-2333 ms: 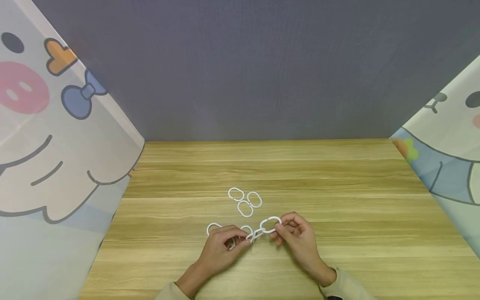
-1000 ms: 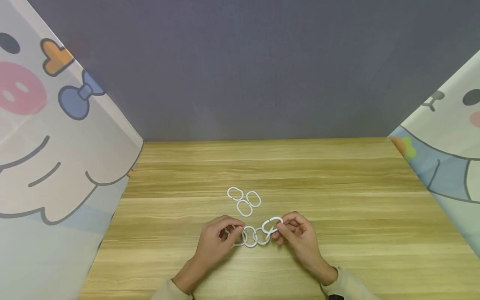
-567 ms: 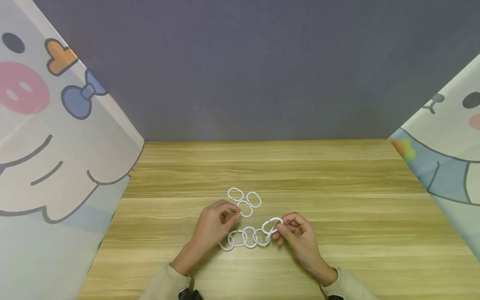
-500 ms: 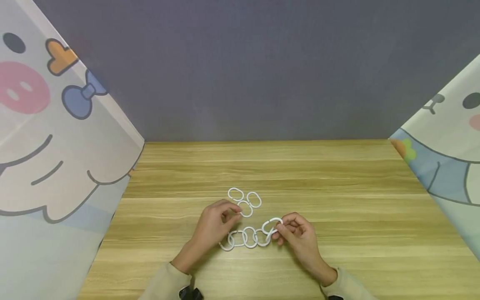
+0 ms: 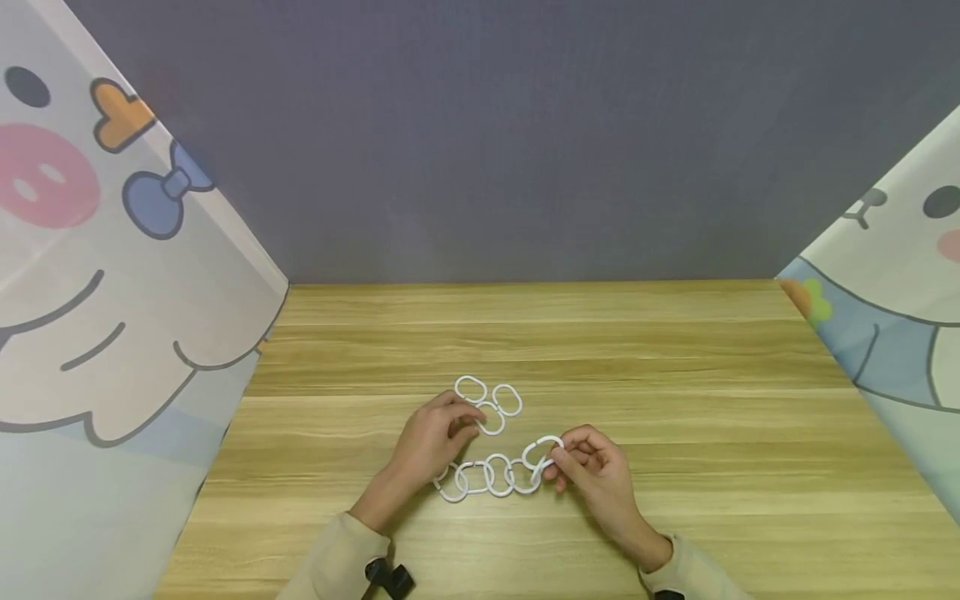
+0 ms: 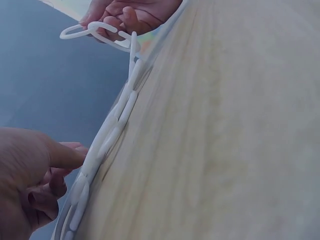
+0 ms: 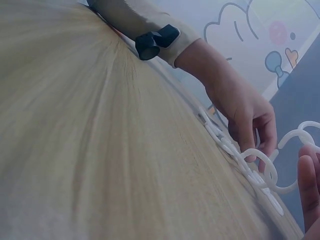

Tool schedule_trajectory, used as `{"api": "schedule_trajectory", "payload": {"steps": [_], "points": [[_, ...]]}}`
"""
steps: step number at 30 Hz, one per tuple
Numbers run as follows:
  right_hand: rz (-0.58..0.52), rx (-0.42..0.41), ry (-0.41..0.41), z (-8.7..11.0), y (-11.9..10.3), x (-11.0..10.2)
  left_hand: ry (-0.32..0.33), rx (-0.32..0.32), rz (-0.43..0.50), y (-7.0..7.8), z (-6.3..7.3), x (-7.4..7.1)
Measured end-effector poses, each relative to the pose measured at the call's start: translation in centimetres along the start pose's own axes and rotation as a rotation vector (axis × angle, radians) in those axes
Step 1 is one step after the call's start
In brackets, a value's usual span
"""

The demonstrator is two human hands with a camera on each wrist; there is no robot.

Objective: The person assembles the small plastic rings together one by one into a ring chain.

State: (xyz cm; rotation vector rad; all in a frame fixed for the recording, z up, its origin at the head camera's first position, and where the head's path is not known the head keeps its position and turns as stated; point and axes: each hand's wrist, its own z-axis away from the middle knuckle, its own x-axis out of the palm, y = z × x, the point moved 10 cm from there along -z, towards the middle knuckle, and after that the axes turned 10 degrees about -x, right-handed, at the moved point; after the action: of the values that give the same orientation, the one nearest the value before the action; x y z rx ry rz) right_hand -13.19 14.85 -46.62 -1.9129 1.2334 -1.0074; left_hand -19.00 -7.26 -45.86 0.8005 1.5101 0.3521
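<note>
My right hand pinches the end link of a white plastic chain between thumb and fingers, raised a little over the table. A small gap shows in that link's upper side. From it the chain of several oval links runs left along the table, its far end partly under my left wrist. My left hand reaches over to three loose links. Its index fingertip overlaps the left edge of the nearest loose link, with the thumb apart below. In the right wrist view, the left hand's fingers point down at the tabletop.
Two other loose links, one at the left and one at the right, lie just beyond the nearest one on the wooden table. A grey panel stands behind, with cartoon-printed sides. A black device sits at the left cuff.
My left hand has let go of the chain, which now lies stretched out, and moved up to the loose links. My right hand keeps hold of the end link, nearly still.
</note>
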Motion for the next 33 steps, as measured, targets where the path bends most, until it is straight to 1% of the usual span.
{"api": "schedule_trajectory", "payload": {"steps": [4, 8, 13, 17, 20, 23, 26, 29, 31, 33], "points": [[-0.004, 0.000, -0.005, 0.0, 0.0, 0.1, -0.025, -0.010, -0.025, -0.3, -0.1, 0.3], [-0.004, -0.003, -0.011, 0.0, 0.0, 0.2, -0.042, -0.001, -0.044, -0.3, 0.0, 0.5], [0.007, 0.002, -0.007, 0.1, 0.2, 0.1, -0.067, 0.030, -0.020, -0.3, 0.0, 0.7], [0.030, 0.047, 0.014, 0.3, 0.6, 0.0, -0.097, 0.047, -0.002, -0.4, 0.0, 0.9], [0.026, 0.034, 0.005, 0.3, 0.5, 0.1, -0.128, 0.058, 0.004, -0.4, 0.1, 1.1], [0.020, 0.018, -0.003, 0.2, 0.4, 0.1, -0.149, 0.093, -0.025, 0.0, 0.2, 1.2], [0.017, 0.017, -0.003, 0.2, 0.4, 0.2, -0.138, 0.155, -0.058, 0.4, 0.4, 1.2], [0.012, 0.006, -0.009, 0.1, 0.3, 0.2, -0.103, 0.224, -0.048, 0.5, 0.5, 1.3], [0.007, -0.009, -0.018, 0.1, 0.2, 0.3, -0.083, 0.254, -0.028, 0.3, 0.5, 1.4], [0.008, -0.009, -0.018, 0.1, 0.2, 0.3, -0.078, 0.247, -0.013, 0.3, 0.5, 1.4]]}}
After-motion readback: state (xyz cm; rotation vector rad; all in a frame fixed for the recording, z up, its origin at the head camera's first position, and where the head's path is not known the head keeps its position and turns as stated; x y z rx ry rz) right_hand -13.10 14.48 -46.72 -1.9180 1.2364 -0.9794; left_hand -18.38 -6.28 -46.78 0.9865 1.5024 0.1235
